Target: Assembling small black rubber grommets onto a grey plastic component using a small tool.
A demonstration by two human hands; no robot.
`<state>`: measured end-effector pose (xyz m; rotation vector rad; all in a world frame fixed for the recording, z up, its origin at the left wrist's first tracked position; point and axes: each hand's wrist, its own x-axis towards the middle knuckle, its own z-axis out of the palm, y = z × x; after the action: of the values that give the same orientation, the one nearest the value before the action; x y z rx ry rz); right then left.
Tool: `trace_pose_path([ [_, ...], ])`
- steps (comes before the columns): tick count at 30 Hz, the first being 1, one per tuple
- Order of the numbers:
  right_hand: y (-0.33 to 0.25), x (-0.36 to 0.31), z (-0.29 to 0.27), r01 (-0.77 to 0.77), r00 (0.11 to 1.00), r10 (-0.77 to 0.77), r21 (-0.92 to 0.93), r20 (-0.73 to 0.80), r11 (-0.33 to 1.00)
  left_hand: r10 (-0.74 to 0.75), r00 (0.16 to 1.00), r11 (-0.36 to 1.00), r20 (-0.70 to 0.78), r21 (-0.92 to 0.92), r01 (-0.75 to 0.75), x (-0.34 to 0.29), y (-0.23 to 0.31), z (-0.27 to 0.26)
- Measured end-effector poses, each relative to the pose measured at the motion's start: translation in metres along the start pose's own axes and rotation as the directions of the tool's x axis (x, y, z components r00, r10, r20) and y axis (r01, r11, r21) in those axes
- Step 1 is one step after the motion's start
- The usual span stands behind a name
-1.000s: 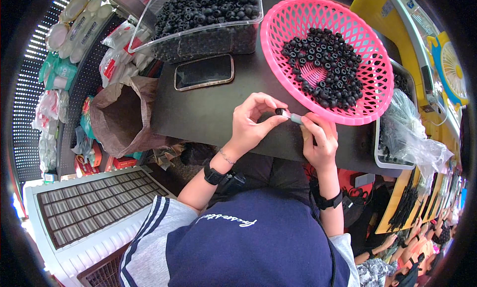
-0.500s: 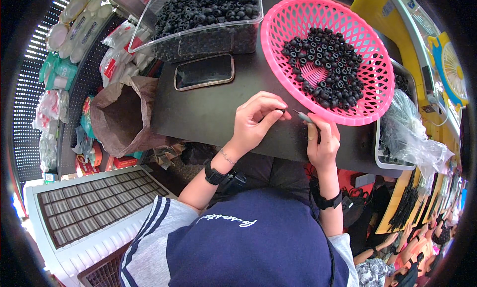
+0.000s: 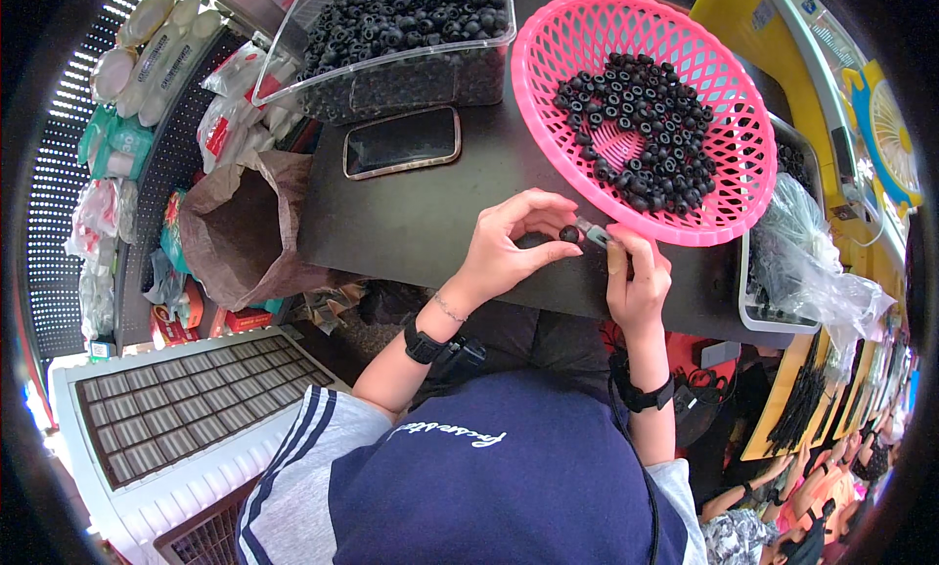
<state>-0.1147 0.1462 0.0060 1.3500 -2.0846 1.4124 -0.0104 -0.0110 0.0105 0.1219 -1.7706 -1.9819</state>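
My left hand (image 3: 511,240) is curled, with a small black round piece (image 3: 569,234) at the tips of its thumb and fingers. Pinched in my right hand (image 3: 638,271) is a small slim tool with a grey handle (image 3: 597,235); its tip is hidden by the left fingers and the piece. Both hands meet just above the dark table, in front of a pink lattice basket (image 3: 536,125). Inside that basket lie many black pieces (image 3: 641,115), several showing ring-shaped open ends. A clear plastic tub (image 3: 411,84) farther back is heaped with similar black pieces.
A phone (image 3: 403,142) lies on the dark table (image 3: 391,213). Left of it stands an open brown bag (image 3: 235,227). To the right, a pale tray (image 3: 773,322) holds crumpled clear plastic (image 3: 817,257). A white slatted appliance (image 3: 196,399) is at lower left.
The left fingers have spread wider and the black piece now shows fully, close to the grey tool. The tool's tip, visible before, is now covered. The right hand has barely moved.
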Motion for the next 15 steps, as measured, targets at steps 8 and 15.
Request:
trace_pose_path([
  [8, 0.0013, -0.0005, -0.0002, -0.020, 0.998, 0.019, 0.026, 0.055, 0.999, 0.059, 0.995, 0.990, 0.083, 0.126, -0.069, 0.0023, 0.0016, -0.0044],
  [15, 0.0006, 0.0006, -0.0004, -0.027, 0.998, 0.026, 0.026, 0.050, 0.999, 0.061, 0.995, 0.985, 0.083, 0.158, -0.073, 0.0024, 0.0020, -0.0043],
])
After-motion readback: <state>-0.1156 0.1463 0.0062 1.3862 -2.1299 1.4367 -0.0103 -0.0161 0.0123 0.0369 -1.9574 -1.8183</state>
